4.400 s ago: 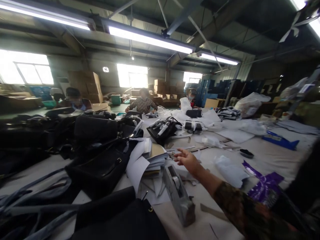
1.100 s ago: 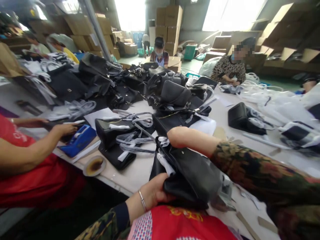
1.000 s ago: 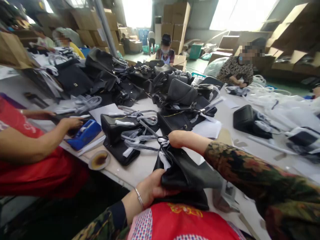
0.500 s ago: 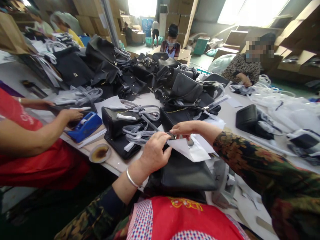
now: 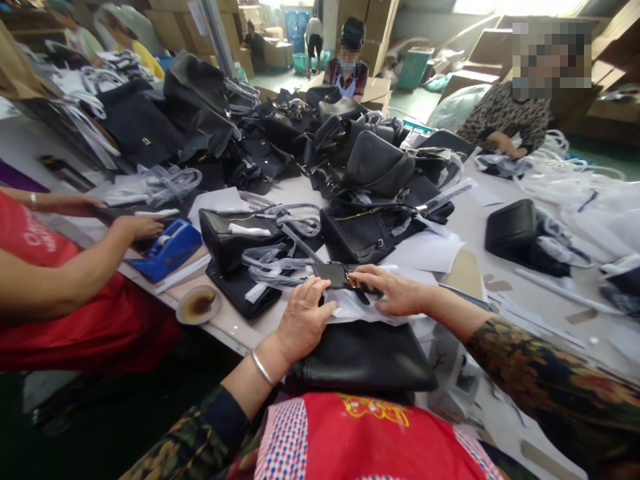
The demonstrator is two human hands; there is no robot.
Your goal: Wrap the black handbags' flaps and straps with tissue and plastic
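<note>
A black leather handbag (image 5: 365, 357) lies flat at the table's near edge, against my red apron. A sheet of white paper (image 5: 350, 308) lies across its top, beside a black strap with a metal clasp (image 5: 345, 275). My left hand (image 5: 303, 321) rests on the paper's left end, fingers bent and pressing down. My right hand (image 5: 395, 293) lies flat on the paper's right end, fingers stretched out and touching the clasp.
A heap of black handbags (image 5: 360, 173) and plastic-wrapped straps (image 5: 270, 263) covers the table (image 5: 545, 303) ahead. A person in red at the left has a hand on a blue tape dispenser (image 5: 167, 250), near a small dish (image 5: 197, 305). Other people work at the far side among cardboard boxes.
Half a second ago both hands held the white paper up over the bag; now it is pressed flat on the bag. Earlier I pulled the bag toward me.
</note>
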